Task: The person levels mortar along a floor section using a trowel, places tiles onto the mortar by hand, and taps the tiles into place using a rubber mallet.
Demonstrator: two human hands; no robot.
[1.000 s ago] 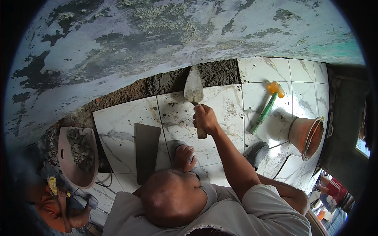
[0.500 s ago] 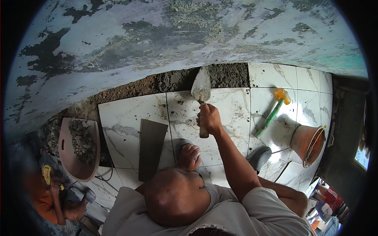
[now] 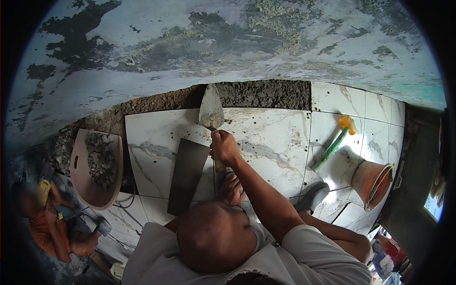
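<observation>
One co-worker (image 3: 50, 232) in orange is low at the near left, a yellow tool (image 3: 44, 189) by the hands. Right of that, a pinkish tub (image 3: 98, 198) holds grey rubble (image 3: 102, 164). Next, a dark strip (image 3: 186, 178) lies slantwise on white, marbled tiles (image 3: 266, 130). Near the middle, the person's right hand (image 3: 224, 148) is wrapped around the handle of a trowel (image 3: 212, 110); the left hand is out of sight. The blade points away, crossing the tiles' far edge, its tip over the rough bed (image 3: 268, 93) along the peeling wall (image 3: 190, 50); whether it touches cannot be told. The trowel should be light and stiff, with a thin, probably gritty blade, best held by the handle, as here. Farther right lies a mallet (image 3: 335, 145) with a green handle and orange head; at far right, a reddish bucket (image 3: 366, 181) leans in view.
</observation>
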